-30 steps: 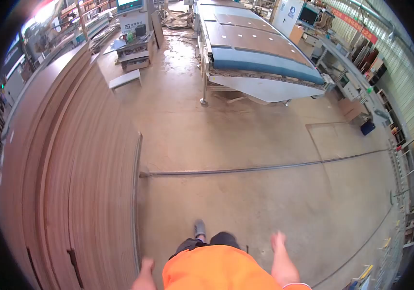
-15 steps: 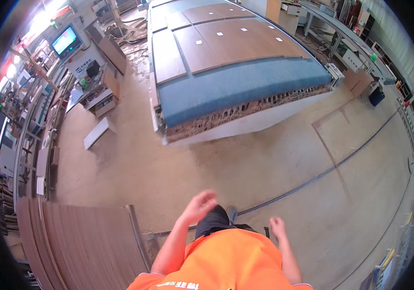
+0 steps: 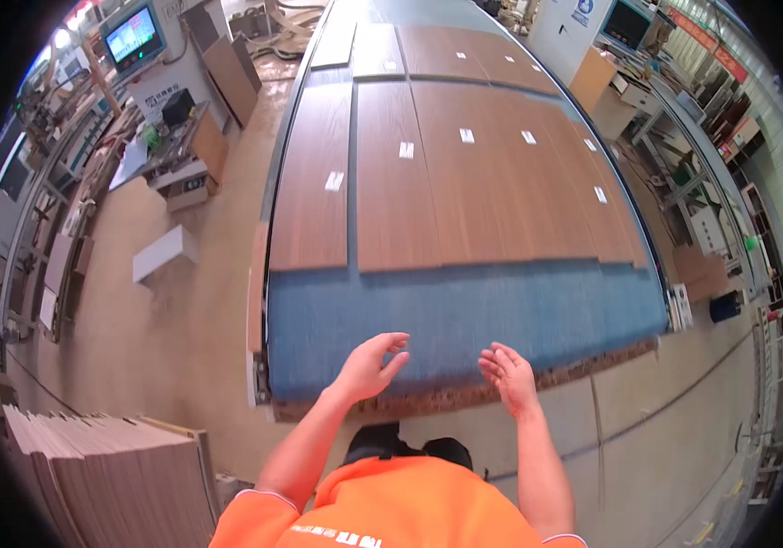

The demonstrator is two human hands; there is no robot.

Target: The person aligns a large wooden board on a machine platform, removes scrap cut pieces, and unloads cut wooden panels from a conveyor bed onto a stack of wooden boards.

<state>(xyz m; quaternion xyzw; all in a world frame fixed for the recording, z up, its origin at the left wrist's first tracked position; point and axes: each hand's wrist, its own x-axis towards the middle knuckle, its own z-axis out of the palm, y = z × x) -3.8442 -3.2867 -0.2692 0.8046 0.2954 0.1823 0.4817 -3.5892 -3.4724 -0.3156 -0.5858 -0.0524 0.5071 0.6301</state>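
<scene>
Ahead of me lies a long table with a blue belt surface, its near edge just under my hands. Several brown wood-grain panels rest flat on it, most bearing a small white label. My left hand is held over the near part of the belt, thumb and fingers apart, holding nothing. To its right, my right hand hovers near the belt's front edge with its fingers spread and nothing in it. Both hands are apart from the panels.
At lower left stands a stack of boards. A white angled piece is on the floor to the left, near a cluttered workbench and a monitor. A roller conveyor runs along the right.
I have come forward to the table, so the belt and panels appear much nearer. Both hands have risen from my sides to over the belt's near edge.
</scene>
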